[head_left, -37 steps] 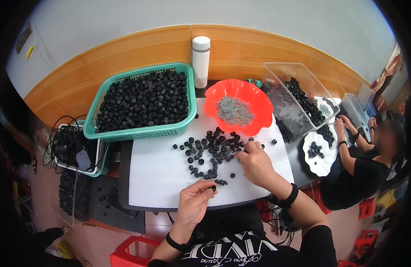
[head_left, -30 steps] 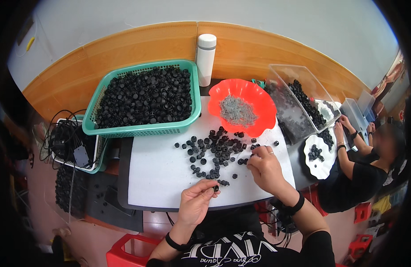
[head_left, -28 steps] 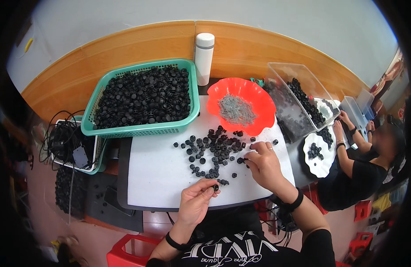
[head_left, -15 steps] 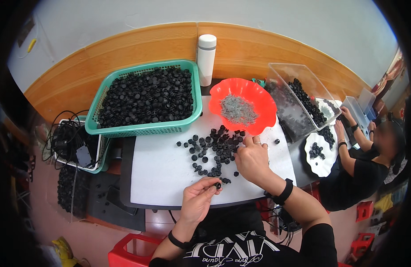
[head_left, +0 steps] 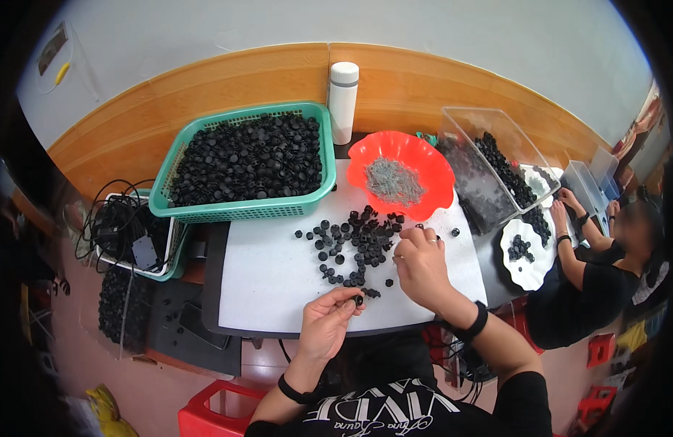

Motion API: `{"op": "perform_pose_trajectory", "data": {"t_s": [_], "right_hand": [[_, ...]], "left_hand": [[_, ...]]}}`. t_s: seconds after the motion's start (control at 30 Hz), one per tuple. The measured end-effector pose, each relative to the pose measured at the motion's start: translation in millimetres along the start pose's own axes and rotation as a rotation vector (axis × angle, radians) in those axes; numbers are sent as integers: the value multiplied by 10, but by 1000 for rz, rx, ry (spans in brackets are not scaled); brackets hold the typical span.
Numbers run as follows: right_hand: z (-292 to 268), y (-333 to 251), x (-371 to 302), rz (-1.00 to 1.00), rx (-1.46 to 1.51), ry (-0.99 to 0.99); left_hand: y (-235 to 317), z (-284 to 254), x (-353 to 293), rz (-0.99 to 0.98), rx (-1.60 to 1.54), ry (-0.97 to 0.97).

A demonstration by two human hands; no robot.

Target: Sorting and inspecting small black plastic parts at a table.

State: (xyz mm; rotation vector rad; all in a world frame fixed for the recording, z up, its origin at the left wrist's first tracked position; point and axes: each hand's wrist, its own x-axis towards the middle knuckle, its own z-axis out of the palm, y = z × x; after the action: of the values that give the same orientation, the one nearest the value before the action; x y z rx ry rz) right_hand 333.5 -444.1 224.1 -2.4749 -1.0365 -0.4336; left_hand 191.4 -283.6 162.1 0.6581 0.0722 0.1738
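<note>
My left hand (head_left: pixel 326 320) is near the table's front edge, thumb and fingers pinched on a small round black plastic part (head_left: pixel 357 299). Right of the loose pile of black plastic parts (head_left: pixel 365 240), my right hand (head_left: pixel 422 269) is over the white sheet (head_left: pixel 263 284) with its fingers drawn together. A dark spot shows at its fingertips; whether it is held or lies behind them, I cannot tell. Just beyond that hand sits a red wavy-rimmed bowl (head_left: pixel 440 175) with many thin grey metal pieces (head_left: pixel 394 181) in it.
A green basket (head_left: pixel 242 211) full of black parts stands at the back left, beside a white bottle (head_left: pixel 343 105). At the right are a clear bin (head_left: pixel 489 120) and a white scalloped plate (head_left: pixel 525 273) with parts. A co-worker (head_left: pixel 598 269) sits further right. Cables (head_left: pixel 125 218) hang at left.
My right hand has shifted slightly right, away from the pile, and its fingers have turned. My left hand keeps its pinch on the black part. The whole view has shifted a little.
</note>
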Motion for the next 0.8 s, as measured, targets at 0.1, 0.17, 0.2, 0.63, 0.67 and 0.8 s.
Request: {"op": "perform_pose_trajectory", "data": {"t_s": [0.1,0.17,0.2,0.63,0.67,0.8], "right_hand": [[-157,-144,-149,-4,372,85],[-108,-231,-311,23,450,124],[-91,-274,-384,47,527,164],[243,-78,-486,70,378,233],[246,-83,-493,59,364,230],[252,-97,-489,18,343,233]], "left_hand": [[9,15,-15,-46,-45,21],[4,19,-23,-64,-52,37],[14,34,-48,-36,21,42],[-16,79,-32,52,192,70],[-15,74,-33,54,192,73],[-15,56,-22,57,177,50]]}}
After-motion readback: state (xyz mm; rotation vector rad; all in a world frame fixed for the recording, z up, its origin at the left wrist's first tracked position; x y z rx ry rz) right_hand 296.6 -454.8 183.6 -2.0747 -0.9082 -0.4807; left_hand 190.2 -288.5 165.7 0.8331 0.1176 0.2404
